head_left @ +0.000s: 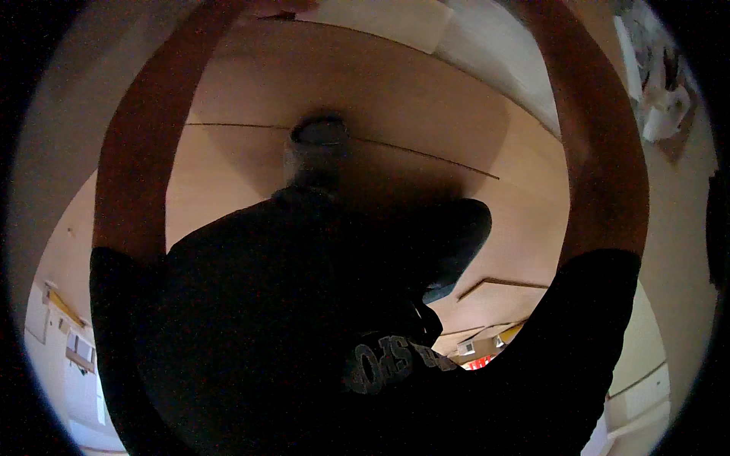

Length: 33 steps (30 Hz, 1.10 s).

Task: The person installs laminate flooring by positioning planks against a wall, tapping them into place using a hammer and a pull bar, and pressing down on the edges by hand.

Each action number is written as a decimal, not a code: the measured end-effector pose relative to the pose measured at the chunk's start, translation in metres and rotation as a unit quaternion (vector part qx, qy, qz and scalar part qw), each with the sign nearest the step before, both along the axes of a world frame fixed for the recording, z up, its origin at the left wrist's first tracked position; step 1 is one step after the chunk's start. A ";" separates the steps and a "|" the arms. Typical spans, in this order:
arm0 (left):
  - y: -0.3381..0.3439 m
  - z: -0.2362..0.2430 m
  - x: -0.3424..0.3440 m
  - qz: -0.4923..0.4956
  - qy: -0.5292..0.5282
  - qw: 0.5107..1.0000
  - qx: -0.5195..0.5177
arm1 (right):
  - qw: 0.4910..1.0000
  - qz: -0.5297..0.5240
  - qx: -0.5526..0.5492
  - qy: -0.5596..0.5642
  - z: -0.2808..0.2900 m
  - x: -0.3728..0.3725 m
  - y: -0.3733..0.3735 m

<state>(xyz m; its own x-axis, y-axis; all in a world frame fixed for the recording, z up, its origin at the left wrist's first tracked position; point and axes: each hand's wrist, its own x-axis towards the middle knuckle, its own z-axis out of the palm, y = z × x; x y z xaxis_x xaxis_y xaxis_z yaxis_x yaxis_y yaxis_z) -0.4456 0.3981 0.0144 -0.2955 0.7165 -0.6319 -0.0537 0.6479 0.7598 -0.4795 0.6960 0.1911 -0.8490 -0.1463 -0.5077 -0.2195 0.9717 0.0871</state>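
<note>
Both my arms reach forward past the top edge of the picture. Of my left hand [283,7], only a dim sliver shows at the top, close to the far rim of a large brown sheet [411,99]; its grip is too dark and cut off to read. My right forearm [597,129] runs up the right side, and its hand lies outside the picture. Beyond the brown sheet's curved far rim lies a flat pale yellowish piece [388,21]. A thin dark seam [433,156] crosses the brown sheet.
My foot in a grey shoe [313,156] rests on the brown sheet, with my dark-clothed bent leg [456,228] beside it. At the far right lie crumpled whitish plastic-like items [665,110]. An angled edge of another brown piece [502,292] shows at lower right.
</note>
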 end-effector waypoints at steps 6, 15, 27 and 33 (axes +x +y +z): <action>-0.007 0.001 0.002 -0.010 -0.014 1.000 -0.007 | 1.000 0.004 0.019 -0.018 0.003 0.011 -0.002; -0.015 0.025 0.006 -0.009 -0.007 1.000 0.005 | 0.998 0.023 0.052 -0.027 0.018 0.004 -0.012; -0.022 0.036 0.009 0.000 -0.008 1.000 0.012 | 0.995 0.061 0.067 -0.035 0.013 0.005 -0.009; -0.025 0.039 0.007 -0.002 -0.017 1.000 0.013 | 0.994 0.065 0.065 -0.056 0.013 0.005 -0.010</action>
<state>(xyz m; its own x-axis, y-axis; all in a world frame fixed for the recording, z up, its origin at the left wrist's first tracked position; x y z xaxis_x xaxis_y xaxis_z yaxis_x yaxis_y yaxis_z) -0.4381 0.3732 0.0538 -0.2716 0.7332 -0.6234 -0.0782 0.6288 0.7736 -0.4748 0.6861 0.2043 -0.7647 -0.1774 -0.6196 -0.3572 0.9168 0.1784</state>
